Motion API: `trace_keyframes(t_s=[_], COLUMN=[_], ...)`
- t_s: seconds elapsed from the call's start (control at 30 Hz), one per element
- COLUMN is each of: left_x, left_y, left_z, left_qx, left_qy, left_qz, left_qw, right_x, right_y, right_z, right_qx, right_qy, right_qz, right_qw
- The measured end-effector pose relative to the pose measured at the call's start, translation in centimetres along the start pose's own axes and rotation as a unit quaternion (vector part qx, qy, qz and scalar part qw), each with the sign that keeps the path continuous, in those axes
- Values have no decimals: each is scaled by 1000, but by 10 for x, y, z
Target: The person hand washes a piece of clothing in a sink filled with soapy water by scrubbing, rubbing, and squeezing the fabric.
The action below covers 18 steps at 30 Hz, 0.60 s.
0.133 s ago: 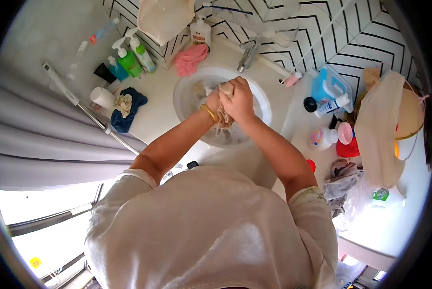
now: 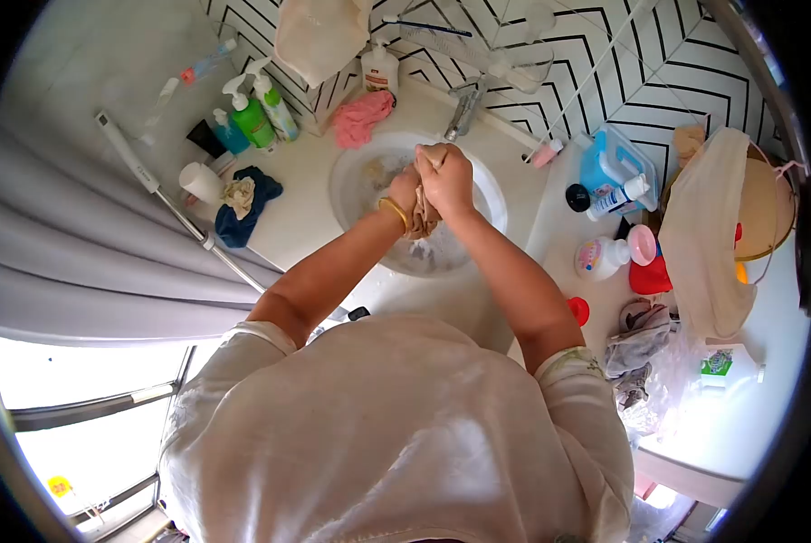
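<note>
Above the white sink basin (image 2: 493, 195) both my hands are wrapped round a wet, bunched tan cloth (image 2: 421, 220). My left hand (image 2: 404, 190), with a yellow band at its wrist, grips the cloth from the left. Pressed close beside it, my right hand (image 2: 448, 179) is closed on the upper part; a bit of the cloth pokes out over the fingers. The lower folds hang just over cloudy, sudsy water (image 2: 437, 256). Behind my hands stands the metal faucet (image 2: 464, 110). What the fingers cover of the cloth cannot be seen.
A pink cloth (image 2: 364, 119) and a soap bottle (image 2: 380, 69) lie behind the basin. To the left are green pump bottles (image 2: 253, 122), a white cup (image 2: 201, 183) and a dark blue cloth (image 2: 247, 210). A blue container (image 2: 612, 167) and a white bottle (image 2: 602, 258) stand right.
My hands have shifted slightly and the cloth's hanging end looks more gathered than before. Both hands still grip it. The whole view has tilted a little.
</note>
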State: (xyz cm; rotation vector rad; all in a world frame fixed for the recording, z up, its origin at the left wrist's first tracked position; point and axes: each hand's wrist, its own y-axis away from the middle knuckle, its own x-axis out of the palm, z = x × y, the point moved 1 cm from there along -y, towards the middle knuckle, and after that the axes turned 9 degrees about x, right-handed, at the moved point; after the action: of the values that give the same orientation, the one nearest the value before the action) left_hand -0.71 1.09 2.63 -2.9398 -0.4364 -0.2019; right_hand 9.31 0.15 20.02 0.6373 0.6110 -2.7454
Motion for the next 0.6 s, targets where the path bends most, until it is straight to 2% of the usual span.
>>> trace_keyframes(t_s=[0.07, 0.1, 0.13, 0.23, 0.27, 0.3, 0.33, 0.43, 0.53, 0.6], left_x=[6, 19, 24, 21, 16, 11, 7, 0, -20, -19], left_y=[20, 46, 59, 60, 55, 49, 47, 61, 59, 66], left_z=[-16, -83, -123, -109, -102, -98, -93, -152, -180, -212], left_qx=[9, -2, -8, 8, -49, -102, -153, -185, -177, -161], left_qy=[-180, -296, -409, -464, -251, -25, 206, 277, 289, 272], left_qz=[-17, -14, -11, -33, -63, -86, -104, -49, -37, -22], left_qw=[983, 955, 912, 885, 965, 991, 961, 942, 940, 948], right_x=[-5, -7, -7, -6, -6, -7, -11, -36, -89, -105], right_y=[9, 15, 16, 12, 8, 4, 3, -3, 0, -9], right_z=[5, 7, 9, -3, -8, -15, -24, -52, -44, -69], right_qx=[64, 97, 126, 202, 159, 115, 74, 135, 358, 329], right_qy=[-43, -61, -81, -152, -166, -179, -190, -302, -294, -312], right_qz=[4, 11, 14, 70, 93, 116, 141, 190, 210, 210], right_qw=[997, 993, 989, 965, 969, 970, 969, 924, 861, 866])
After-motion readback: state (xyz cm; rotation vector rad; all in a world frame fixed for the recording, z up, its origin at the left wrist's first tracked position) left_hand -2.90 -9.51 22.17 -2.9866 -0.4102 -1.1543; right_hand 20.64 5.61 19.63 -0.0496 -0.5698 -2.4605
